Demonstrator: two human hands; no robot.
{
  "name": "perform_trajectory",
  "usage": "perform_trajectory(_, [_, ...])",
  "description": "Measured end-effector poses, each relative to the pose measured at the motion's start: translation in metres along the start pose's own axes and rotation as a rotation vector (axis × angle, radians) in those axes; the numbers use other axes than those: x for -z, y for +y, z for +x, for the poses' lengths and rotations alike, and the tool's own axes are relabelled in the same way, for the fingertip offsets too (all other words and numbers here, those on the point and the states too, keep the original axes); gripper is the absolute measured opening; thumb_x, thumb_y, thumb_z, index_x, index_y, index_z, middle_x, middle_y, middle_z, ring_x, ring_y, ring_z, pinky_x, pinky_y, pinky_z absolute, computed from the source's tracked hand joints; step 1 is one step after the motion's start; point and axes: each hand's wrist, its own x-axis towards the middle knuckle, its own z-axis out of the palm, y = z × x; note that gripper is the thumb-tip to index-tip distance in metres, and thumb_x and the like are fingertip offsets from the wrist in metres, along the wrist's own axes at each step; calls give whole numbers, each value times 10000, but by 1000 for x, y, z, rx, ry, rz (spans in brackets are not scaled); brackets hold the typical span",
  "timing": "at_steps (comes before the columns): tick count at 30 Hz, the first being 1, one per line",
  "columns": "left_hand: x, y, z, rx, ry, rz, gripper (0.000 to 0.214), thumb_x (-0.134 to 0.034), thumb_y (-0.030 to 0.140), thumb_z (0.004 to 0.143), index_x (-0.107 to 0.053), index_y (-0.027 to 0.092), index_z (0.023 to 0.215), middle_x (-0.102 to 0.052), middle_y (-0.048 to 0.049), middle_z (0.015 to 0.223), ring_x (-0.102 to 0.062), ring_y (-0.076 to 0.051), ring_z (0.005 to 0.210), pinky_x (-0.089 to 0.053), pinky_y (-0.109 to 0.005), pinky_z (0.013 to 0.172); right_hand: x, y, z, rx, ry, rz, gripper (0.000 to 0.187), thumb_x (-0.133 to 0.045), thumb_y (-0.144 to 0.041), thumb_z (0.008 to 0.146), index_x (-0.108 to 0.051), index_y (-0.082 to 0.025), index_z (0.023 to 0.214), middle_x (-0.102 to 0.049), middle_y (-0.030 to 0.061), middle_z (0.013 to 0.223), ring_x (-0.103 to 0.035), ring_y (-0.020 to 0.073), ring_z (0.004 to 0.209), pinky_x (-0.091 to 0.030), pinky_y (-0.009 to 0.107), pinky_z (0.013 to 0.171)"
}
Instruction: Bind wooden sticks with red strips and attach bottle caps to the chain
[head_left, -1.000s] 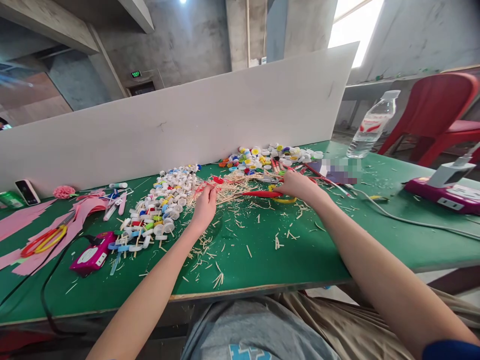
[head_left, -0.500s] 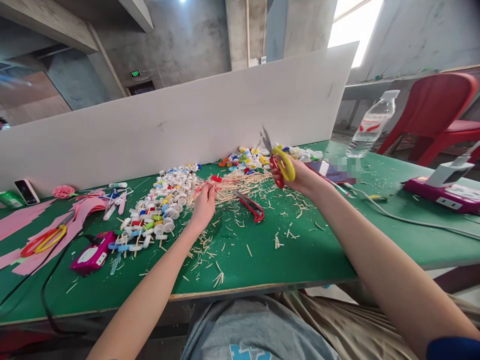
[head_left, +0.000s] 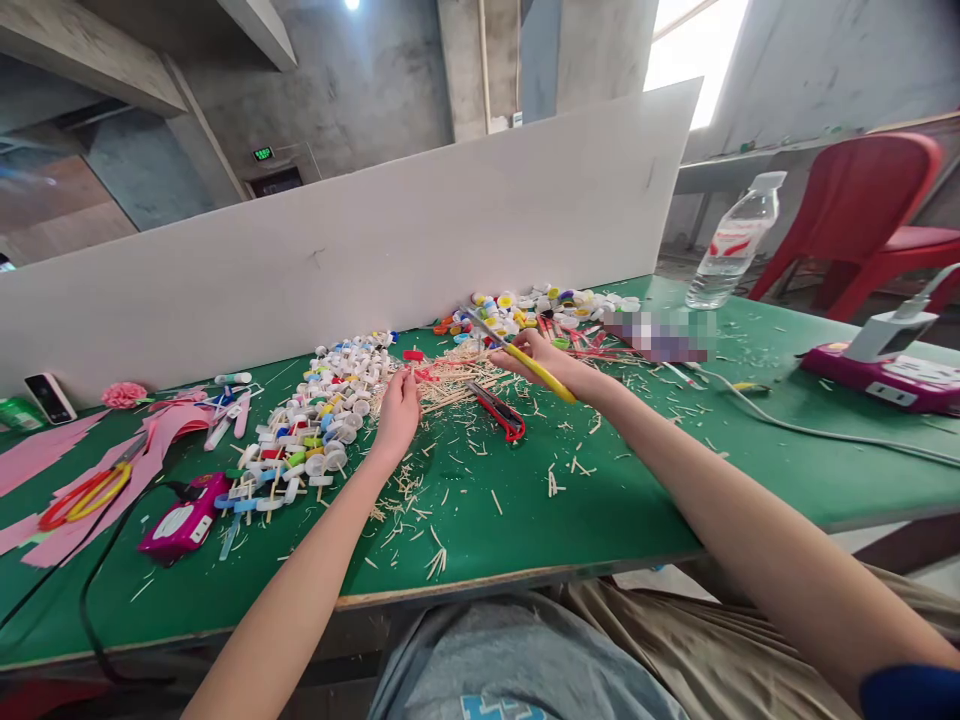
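Water bottle [head_left: 731, 245] far right; red chair [head_left: 862, 210] behind; phone [head_left: 49, 397] left.

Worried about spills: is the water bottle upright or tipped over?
Upright: the bottle stands on its base on the green table, cap on top.

— The scissors?
— Metal scissors with yellow and red plastic handles [head_left: 529, 365], gripped in the right hand [head_left: 536, 352]. They're tilted, with the blades slanting up and away to the left above the heap of thin pale wooden sticks [head_left: 457, 385].
— And the heap?
— Loose and tangled on the green table [head_left: 600, 500], sticks crossing every way. At its left edge a small red piece [head_left: 426, 375] meets the fingertips of the left hand [head_left: 397, 412]; it's too small to tell what it is.
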Motion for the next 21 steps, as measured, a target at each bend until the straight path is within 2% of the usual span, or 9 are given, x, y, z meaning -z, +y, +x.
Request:
perform_trajectory(3, [0, -1, 2, 113, -26, -158, 328, -296, 493, 942, -412, 202, 845, -311, 51, 641, -313, -61, 464, -324, -192, 427, 0, -1, -5, 67, -101, -9, 551, -623, -588, 715, -469, -210, 1085, -610, 73, 960, -558, 193, 771, -443, 321, 630])
perform_trajectory(8, [-2, -3, 3, 105, -50, -199, 365, -318, 546, 917, -403, 206, 816, -286, 50, 630, -274, -64, 467, -292, -198, 410, 1, -3, -10, 85, -214, -127, 554, -646, -638, 662, -485, -226, 997, -616, 45, 898, -552, 182, 722, -402, 313, 590])
perform_trajectory(15, [-9, 1, -2, 112, -128, -267, 314, -396, 494, 913, -436, 200, 808, -294, 53, 623, -300, -70, 473, -291, -204, 424, 0, -11, -14, 74, -273, -138, 567, -642, -676, 640, -469, -238, 956, -607, 32, 824, -522, 171, 665, -374, 304, 570])
perform_trajectory(21, [-16, 6, -6, 114, -200, -197, 310, -374, 473, 924, -453, 199, 803, -293, 61, 577, -313, -82, 448, -302, -218, 424, -6, -4, -11, 97, -309, -103, 578, -644, -695, 621, -471, -245, 939, -620, 29, 858, -532, 172, 679, -371, 301, 572])
